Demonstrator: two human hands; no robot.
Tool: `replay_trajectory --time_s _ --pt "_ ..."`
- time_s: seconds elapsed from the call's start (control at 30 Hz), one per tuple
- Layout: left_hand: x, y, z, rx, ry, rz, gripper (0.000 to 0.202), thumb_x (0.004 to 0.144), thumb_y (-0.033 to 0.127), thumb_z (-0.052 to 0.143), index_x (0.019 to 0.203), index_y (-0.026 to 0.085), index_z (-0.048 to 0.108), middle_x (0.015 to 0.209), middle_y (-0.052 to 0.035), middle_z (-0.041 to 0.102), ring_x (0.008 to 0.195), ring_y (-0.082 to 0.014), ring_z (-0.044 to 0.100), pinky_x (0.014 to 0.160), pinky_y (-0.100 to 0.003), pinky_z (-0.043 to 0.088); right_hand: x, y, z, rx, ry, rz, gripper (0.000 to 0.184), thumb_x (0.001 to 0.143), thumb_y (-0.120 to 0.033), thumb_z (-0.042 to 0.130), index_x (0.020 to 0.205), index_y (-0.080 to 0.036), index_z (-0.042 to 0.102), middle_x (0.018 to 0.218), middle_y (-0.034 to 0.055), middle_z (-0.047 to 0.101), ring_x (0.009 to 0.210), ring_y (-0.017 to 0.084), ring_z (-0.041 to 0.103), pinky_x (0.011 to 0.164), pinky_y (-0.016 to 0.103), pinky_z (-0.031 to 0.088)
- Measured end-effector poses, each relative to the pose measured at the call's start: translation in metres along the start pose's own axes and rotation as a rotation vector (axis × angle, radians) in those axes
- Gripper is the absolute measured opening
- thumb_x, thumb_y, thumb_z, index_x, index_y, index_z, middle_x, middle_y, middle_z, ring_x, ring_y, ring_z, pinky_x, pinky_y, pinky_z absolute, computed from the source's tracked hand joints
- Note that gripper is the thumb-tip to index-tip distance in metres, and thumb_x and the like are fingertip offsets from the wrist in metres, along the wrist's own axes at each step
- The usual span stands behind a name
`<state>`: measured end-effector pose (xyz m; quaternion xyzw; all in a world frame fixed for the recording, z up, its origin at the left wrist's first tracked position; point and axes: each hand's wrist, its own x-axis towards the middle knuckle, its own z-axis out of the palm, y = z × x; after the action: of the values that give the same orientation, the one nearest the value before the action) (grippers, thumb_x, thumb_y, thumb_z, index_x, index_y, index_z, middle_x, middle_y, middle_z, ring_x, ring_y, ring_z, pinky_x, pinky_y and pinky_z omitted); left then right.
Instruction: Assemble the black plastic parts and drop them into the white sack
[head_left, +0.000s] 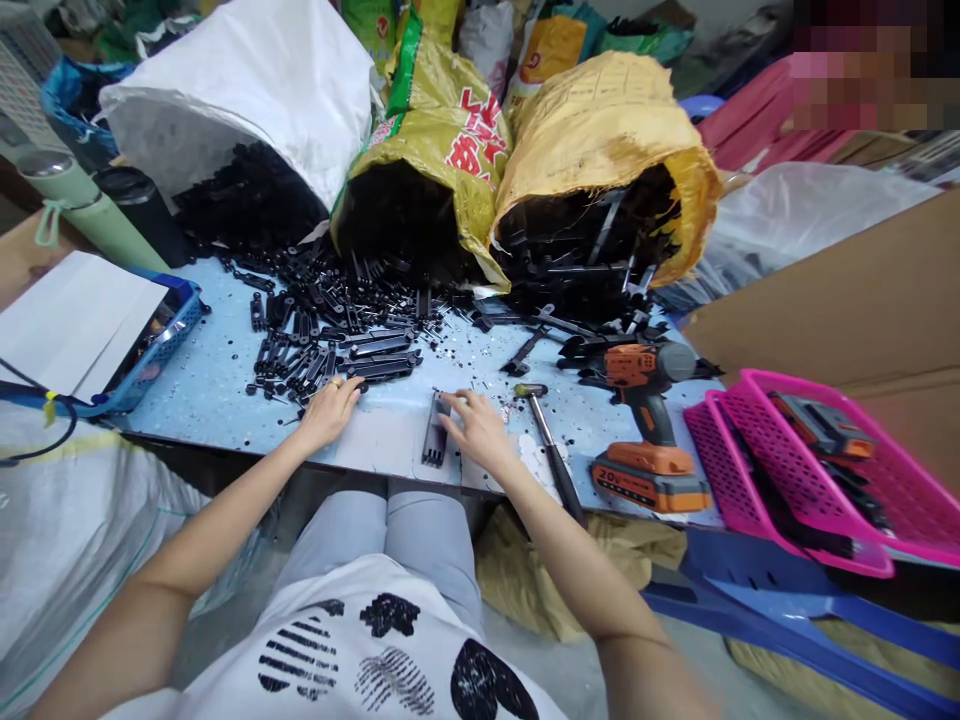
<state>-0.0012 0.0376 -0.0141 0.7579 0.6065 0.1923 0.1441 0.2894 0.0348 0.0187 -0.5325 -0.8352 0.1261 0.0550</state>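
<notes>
My left hand point(332, 412) is at the near edge of a pile of black parts point(296, 350), its fingers drawn together on a small black part point(362, 387) at the fingertips. My right hand point(478, 428) has thumb and fingertips on the upper right side of a black rectangular part point(434, 436), holding it down on the table point(382, 435). That part lies lengthwise toward me, with prongs at its near end. Several long black parts point(382, 355) lie in a row just beyond my left hand. A hammer point(551, 440) lies to the right of my right hand.
An orange cordless drill point(649, 430) stands right of the hammer, beside pink baskets point(787, 400). Open white point(247, 70), green-yellow point(427, 140) and orange point(592, 120) sacks spill black parts at the back. A blue basket point(161, 350) with paper is at left; a person's sleeve point(757, 115) shows back right.
</notes>
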Motion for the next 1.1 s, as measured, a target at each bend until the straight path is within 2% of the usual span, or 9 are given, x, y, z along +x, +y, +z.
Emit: replay_trajectory --time_s 0.1,0.17,0.27,0.33,0.4,0.6,0.77,0.93,1.1 --pt "-0.012 0.022 0.004 -0.196 0.065 -0.026 0.04 0.095 0.03 0.034 0.129 0.016 0.051 0.101 -0.0104 0.058 0.093 -0.0202 0.058 0.084 -0.034 0.047 0.011 -0.013 0.014 0.025 0.035 0.297 0.067 0.087 -0.051 0.044 0.141 -0.011 0.036 0.111 0.021 0.056 0.104 0.034 0.054 0.083 0.045 0.045" --pt "-0.02 0.043 0.008 -0.333 0.073 -0.034 0.038 0.095 0.03 0.039 0.126 0.016 0.055 0.095 -0.0085 0.059 0.09 -0.0188 0.058 0.083 -0.033 0.048 0.019 -0.025 0.024 0.259 0.042 0.237 0.059 0.091 -0.046 0.037 0.14 -0.013 0.038 0.108 0.0179 0.059 0.101 0.03 0.057 0.084 0.042 0.046" --pt "-0.027 0.068 0.012 -0.489 0.092 -0.042 0.037 0.094 0.03 0.041 0.125 0.015 0.057 0.088 -0.0066 0.06 0.085 -0.0172 0.059 0.082 -0.032 0.049 0.022 -0.043 0.034 0.848 0.032 0.13 0.053 0.095 -0.043 0.023 0.141 -0.02 0.037 0.089 0.008 0.063 0.08 0.02 0.062 0.074 0.036 0.051" --pt "-0.029 0.078 0.01 -0.544 0.135 -0.039 0.038 0.093 0.029 0.043 0.126 0.016 0.056 0.089 -0.0068 0.061 0.086 -0.0171 0.058 0.083 -0.032 0.048 0.019 -0.052 0.036 1.161 -0.024 0.132 0.057 0.094 -0.049 0.025 0.143 -0.021 0.032 0.073 0.0023 0.06 0.062 0.017 0.059 0.059 0.032 0.051" --pt "-0.031 0.083 0.006 -0.547 0.167 -0.026 0.038 0.092 0.029 0.045 0.127 0.017 0.055 0.092 -0.0072 0.061 0.089 -0.0175 0.057 0.085 -0.033 0.048 0.016 -0.054 0.035 1.275 -0.043 0.089 0.06 0.091 -0.053 0.037 0.143 -0.023 0.035 0.07 -0.0003 0.057 0.053 0.013 0.054 0.052 0.028 0.049" --pt "-0.035 0.084 -0.01 -0.458 0.171 -0.002 0.037 0.092 0.028 0.046 0.126 0.017 0.057 0.085 -0.0066 0.058 0.083 -0.0174 0.055 0.08 -0.031 0.047 0.011 -0.038 0.02 0.98 0.034 -0.205 0.049 0.089 -0.045 0.05 0.135 -0.028 0.048 0.088 0.0028 0.057 0.065 0.011 0.055 0.066 0.028 0.051" --pt "-0.033 0.093 -0.014 -0.482 0.203 0.07 0.037 0.094 0.03 0.043 0.126 0.019 0.057 0.086 -0.0062 0.058 0.082 -0.0158 0.056 0.079 -0.03 0.047 0.006 -0.049 0.017 0.922 0.145 -0.219 0.051 0.09 -0.044 0.047 0.139 -0.029 0.043 0.094 0.0044 0.058 0.065 0.012 0.055 0.067 0.029 0.052" --pt "-0.029 0.104 -0.011 -0.547 0.425 -0.002 0.036 0.095 0.031 0.04 0.123 0.02 0.059 0.089 -0.0067 0.06 0.084 -0.0156 0.056 0.078 -0.03 0.049 -0.001 -0.073 0.026 0.99 0.328 -0.132 0.05 0.093 -0.042 0.042 0.141 -0.031 0.039 0.089 0.0035 0.056 0.058 0.011 0.052 0.062 0.029 0.051" --pt "-0.034 0.097 -0.002 -0.504 0.298 0.102 0.036 0.096 0.03 0.037 0.124 0.02 0.057 0.101 -0.0088 0.062 0.092 -0.0174 0.058 0.084 -0.033 0.049 -0.003 -0.069 0.038 0.884 0.302 -0.21 0.052 0.094 -0.043 0.039 0.143 -0.028 0.035 0.098 0.0052 0.057 0.076 0.015 0.057 0.076 0.032 0.051"
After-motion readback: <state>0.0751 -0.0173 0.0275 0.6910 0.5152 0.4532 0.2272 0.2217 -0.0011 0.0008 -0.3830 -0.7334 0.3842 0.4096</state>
